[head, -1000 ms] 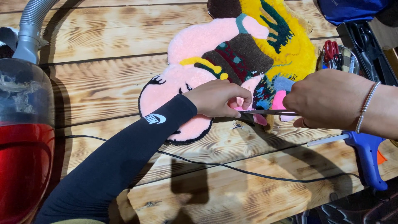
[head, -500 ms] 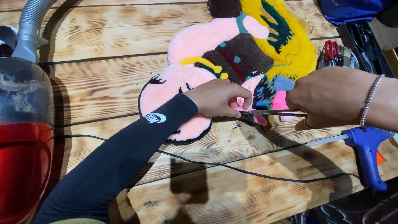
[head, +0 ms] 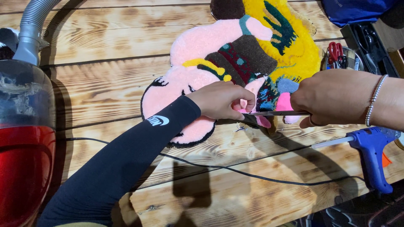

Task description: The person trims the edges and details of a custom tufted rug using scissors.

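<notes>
A tufted rug (head: 235, 54) in pink, brown and yellow lies on the wooden table (head: 109, 84). My left hand (head: 221, 100), in a black sleeve, pinches the rug's pink lower edge. My right hand (head: 336, 97), with a bead bracelet on the wrist, grips scissors (head: 275, 113). The blades lie level, and their tips reach the pink edge just beside my left fingers. The scissor handles are hidden inside my right hand.
A red vacuum cleaner (head: 23, 138) with a grey hose (head: 31, 29) stands at the left. A blue glue gun (head: 370, 153) lies at the right, with a black cable (head: 235, 171) across the table. Red-handled scissors (head: 336, 52) sit in a metal bowl behind; blue fabric (head: 357, 10) fills the top right corner.
The scissor blades were slightly apart half a second ago and are now together along the pink edge. My right hand has shifted a little; my left hand has stayed put.
</notes>
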